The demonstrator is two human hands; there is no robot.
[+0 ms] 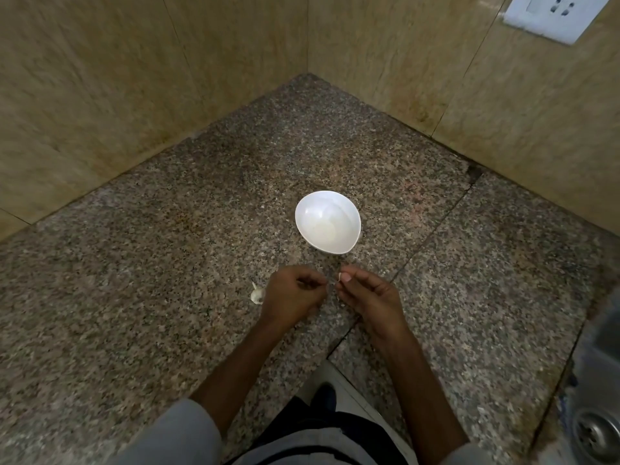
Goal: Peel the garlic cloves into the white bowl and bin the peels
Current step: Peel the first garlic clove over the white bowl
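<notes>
Just short of the white bowl (328,223) for an easy drop, the right hand (369,297) is pinching a garlic clove (339,276) in its fingers (354,274), while the left hand (295,293) is curling, its contents unclear, and a spare clove (256,294) is lying on the bench (167,263).
</notes>
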